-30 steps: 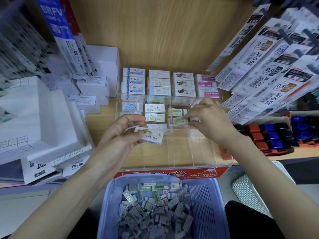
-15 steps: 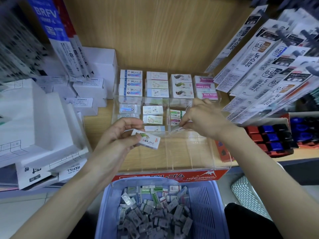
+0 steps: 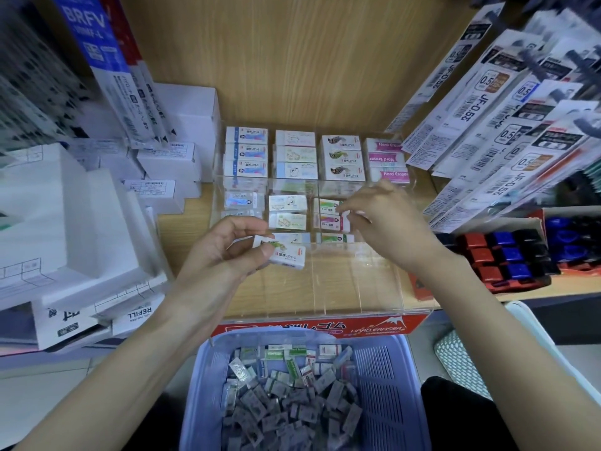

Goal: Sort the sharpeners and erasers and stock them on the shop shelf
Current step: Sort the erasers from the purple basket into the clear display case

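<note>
Wooden shelf (image 3: 185,242), eraser stocking at a clear divided tray (image 3: 351,281).

Pinched between thumb and fingers of the left hand (image 3: 224,255): a white eraser (image 3: 283,253), held over the tray's bare front part. Gripped at its end by the curled fingertips of the right hand (image 3: 383,222): a pink-banded eraser (image 3: 330,221), lying in the tray's third column. Behind, stacked erasers (image 3: 294,156) in four columns. Below, a lilac basket (image 3: 383,369) of small wrapped pieces (image 3: 286,402). Left, white boxes (image 3: 65,222); right, hanging refill packs (image 3: 487,141).

It was a stationery shop: a wooden shelf (image 3: 183,231) carried a clear divided tray (image 3: 357,281) of packaged erasers (image 3: 341,159), pen-refill packs (image 3: 507,131) hung over its right edge, and white boxes (image 3: 65,216) stood stacked at its left.
</note>
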`<action>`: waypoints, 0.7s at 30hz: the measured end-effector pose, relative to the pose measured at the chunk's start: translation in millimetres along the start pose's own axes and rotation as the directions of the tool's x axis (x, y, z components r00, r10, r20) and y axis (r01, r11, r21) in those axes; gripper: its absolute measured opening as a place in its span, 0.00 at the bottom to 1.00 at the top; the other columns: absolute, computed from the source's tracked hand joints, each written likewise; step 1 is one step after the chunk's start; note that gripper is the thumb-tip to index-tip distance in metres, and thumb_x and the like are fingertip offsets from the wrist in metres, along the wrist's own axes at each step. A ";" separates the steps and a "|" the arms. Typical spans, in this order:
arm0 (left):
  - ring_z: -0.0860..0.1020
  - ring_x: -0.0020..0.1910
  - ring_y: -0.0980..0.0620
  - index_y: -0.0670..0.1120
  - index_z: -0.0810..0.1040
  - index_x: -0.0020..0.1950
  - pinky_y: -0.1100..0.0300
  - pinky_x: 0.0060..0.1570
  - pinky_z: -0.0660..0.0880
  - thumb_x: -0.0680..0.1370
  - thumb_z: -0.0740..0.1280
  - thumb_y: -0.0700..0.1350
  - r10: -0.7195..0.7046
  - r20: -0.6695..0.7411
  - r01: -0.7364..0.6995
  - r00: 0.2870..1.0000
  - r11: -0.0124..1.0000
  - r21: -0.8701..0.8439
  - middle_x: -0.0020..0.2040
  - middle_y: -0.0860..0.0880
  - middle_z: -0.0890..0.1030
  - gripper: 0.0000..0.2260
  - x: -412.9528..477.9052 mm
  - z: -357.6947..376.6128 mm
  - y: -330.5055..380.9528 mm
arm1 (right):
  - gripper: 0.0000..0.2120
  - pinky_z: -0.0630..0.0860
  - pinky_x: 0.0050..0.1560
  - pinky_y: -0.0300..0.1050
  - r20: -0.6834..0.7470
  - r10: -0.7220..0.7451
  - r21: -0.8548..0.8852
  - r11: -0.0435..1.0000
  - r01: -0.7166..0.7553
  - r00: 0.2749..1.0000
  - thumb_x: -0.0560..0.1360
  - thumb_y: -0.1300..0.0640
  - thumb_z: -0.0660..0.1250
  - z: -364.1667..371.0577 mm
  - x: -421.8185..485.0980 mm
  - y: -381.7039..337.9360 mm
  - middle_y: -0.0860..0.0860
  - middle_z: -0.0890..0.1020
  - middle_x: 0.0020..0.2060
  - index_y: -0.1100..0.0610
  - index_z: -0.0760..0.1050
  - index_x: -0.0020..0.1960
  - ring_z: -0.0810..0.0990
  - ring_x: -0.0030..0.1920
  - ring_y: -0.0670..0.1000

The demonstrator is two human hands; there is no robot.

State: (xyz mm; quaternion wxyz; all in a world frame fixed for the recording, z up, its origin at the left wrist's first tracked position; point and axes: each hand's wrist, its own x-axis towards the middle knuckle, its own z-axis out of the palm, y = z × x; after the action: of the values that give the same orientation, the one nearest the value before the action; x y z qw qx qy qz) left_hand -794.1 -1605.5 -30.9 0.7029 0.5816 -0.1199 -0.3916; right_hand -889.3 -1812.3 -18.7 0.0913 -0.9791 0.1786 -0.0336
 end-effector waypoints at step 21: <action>0.82 0.51 0.47 0.41 0.75 0.60 0.60 0.48 0.80 0.71 0.69 0.39 -0.095 0.051 0.089 0.994 0.991 0.097 0.49 0.43 0.84 0.17 -5.5 5.9 -6.7 | 0.15 0.67 0.45 0.24 -0.148 0.143 0.608 0.793 -0.024 0.979 0.68 0.55 0.76 16.1 -57.8 -73.6 0.43 0.74 0.42 0.56 0.76 0.51 0.72 0.44 0.35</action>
State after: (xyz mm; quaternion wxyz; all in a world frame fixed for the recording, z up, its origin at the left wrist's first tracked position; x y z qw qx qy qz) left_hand -804.2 -1606.0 -33.7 0.6521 0.6081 -0.1307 -0.4334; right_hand -916.4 -1721.4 -22.4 0.3824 -0.8825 0.2097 -0.1761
